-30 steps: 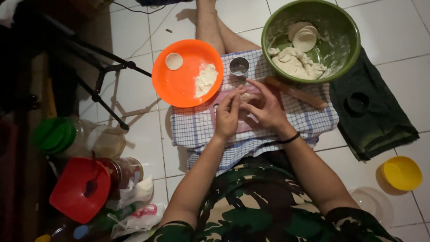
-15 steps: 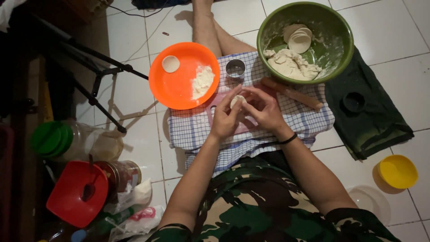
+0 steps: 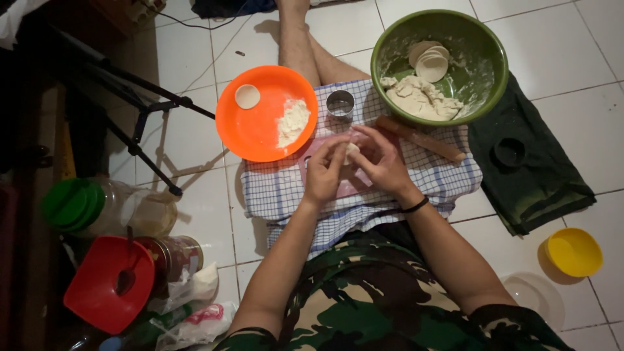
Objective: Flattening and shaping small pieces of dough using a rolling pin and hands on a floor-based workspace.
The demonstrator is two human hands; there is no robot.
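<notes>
Fingers of the left hand [image 3: 325, 170] and right hand [image 3: 383, 162] are pinching a small piece of dough [image 3: 351, 151] between them, above the pink board [image 3: 341, 188] on the checked cloth [image 3: 279, 192]. Just beyond are sitting an orange plate [image 3: 257, 133] and a green bowl [image 3: 484, 71].

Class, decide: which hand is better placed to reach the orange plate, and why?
Probably the left hand. The orange plate lies just beyond it on its side. The right hand would have to cross over the dough piece both hands hold.
</notes>
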